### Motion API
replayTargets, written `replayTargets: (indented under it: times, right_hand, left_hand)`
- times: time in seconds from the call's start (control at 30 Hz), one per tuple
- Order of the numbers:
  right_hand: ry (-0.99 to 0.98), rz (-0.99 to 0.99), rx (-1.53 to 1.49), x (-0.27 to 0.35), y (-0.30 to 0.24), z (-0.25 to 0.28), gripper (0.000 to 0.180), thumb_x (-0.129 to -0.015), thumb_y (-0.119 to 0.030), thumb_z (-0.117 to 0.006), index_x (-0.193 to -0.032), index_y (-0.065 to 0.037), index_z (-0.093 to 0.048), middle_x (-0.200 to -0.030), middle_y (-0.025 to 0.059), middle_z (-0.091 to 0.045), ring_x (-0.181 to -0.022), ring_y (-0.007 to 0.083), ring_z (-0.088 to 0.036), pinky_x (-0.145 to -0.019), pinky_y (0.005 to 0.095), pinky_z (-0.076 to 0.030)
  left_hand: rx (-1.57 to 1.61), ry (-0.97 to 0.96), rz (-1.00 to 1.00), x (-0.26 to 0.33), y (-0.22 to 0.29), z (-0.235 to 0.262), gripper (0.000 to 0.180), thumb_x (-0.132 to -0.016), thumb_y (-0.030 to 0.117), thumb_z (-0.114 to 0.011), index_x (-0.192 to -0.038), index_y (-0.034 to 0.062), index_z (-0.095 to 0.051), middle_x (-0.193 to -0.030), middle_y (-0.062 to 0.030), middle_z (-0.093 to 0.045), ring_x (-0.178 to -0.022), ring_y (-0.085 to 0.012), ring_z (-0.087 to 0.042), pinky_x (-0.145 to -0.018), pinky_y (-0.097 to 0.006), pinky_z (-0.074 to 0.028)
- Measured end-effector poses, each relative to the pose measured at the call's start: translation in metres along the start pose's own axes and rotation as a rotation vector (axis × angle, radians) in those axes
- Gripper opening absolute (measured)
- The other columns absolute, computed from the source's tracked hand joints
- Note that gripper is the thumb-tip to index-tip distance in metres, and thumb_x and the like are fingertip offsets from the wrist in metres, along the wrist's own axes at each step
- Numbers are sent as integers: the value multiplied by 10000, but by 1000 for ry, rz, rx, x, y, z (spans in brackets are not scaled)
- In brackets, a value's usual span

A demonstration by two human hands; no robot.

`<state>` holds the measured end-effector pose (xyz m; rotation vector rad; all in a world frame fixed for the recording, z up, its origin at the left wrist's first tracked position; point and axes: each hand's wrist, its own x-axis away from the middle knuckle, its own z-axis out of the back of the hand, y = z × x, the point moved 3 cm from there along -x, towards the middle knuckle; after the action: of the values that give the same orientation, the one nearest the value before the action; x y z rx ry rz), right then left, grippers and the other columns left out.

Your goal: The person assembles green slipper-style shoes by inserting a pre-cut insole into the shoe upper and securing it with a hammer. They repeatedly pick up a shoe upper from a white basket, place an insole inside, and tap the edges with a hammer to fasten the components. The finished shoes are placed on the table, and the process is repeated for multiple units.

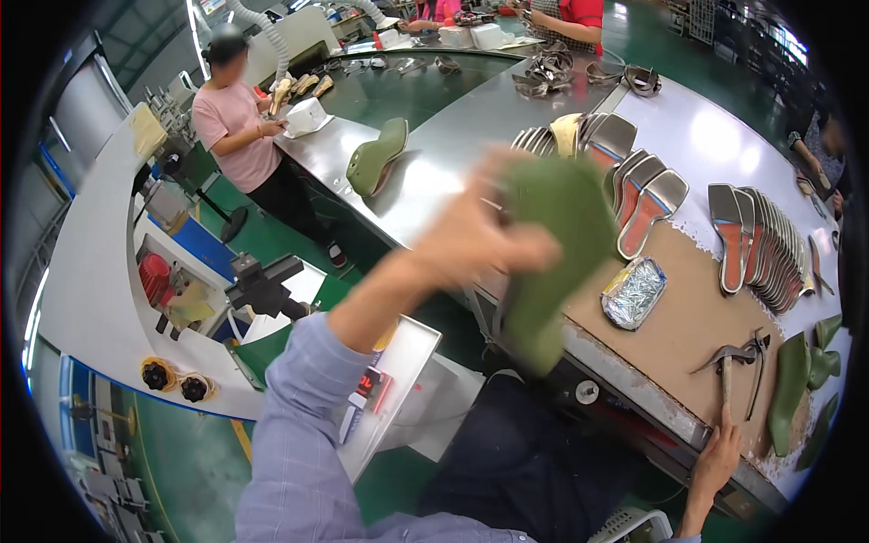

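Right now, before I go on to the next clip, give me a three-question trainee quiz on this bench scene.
1. True or false: the left hand holds a green shoe last raised over the bench.
2. What does the right hand touch? A) hammer handle B) foil pack C) stacked soles
3. Fill in: the crumpled foil pack lies on the brown ____ of the bench.

Key: 1 true. 2 A: the fingers rest at the end of the hammer handle, by the bench edge. 3 board.
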<state>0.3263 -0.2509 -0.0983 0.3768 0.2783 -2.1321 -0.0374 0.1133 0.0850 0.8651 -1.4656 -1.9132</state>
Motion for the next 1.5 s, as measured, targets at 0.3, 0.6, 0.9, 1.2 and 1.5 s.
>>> replayTargets:
  times: [0.3, 0.6, 0.9, 1.2, 1.5]
  right_hand:
    - [-39, -12, -31, -10, -16, 2, 472, -953, -40, -551, -1419, -118, -535, -985, 170, -534, -890, 383, -527, -778, 466, -437]
    - [-55, -30, 62, -3, -4, -1, 448, -974, -52, -523, -1418, -116, -536, -1027, 198, -545, -937, 408, -535, -826, 479, -440]
    - [-93, -31, 100, -5, -5, -2, 417, -1006, -59, -485, -1420, -90, -527, -1088, 211, -573, -999, 418, -549, -894, 475, -434]
    - [-23, -31, 26, -3, -13, -1, 467, -937, -14, -552, -1399, -88, -551, -980, 175, -532, -893, 377, -524, -801, 456, -433]
    - [77, 25, 51, -4, -17, 13, 477, -869, -17, -615, -1332, -130, -598, -832, 144, -512, -762, 346, -521, -671, 456, -433]
  left_hand:
    - [-295, 949, 138, 18, -198, 226, 516, -753, 281, -846, -1145, -1, -663, -1057, -105, -713, -1000, -221, -668, -889, -342, -507]
    - [-1002, 1101, 256, -22, -225, 252, 773, -732, 532, -789, -1172, -73, -592, -1312, -242, -546, -1214, -388, -535, -998, -471, -448]
    - [-1061, 1026, 639, -67, -240, 361, 894, -759, 594, -745, -1437, 71, -488, -1378, -228, -516, -1276, -414, -513, -1058, -491, -426]
    - [-865, 542, -53, -133, -161, 207, 381, -957, 300, -620, -1273, 87, -643, -1123, -201, -693, -1082, -345, -659, -924, -419, -502]
    - [-354, 411, 436, -174, -210, 57, 655, -821, 497, -764, -1130, -70, -652, -974, -148, -700, -840, -220, -683, -713, -335, -548]
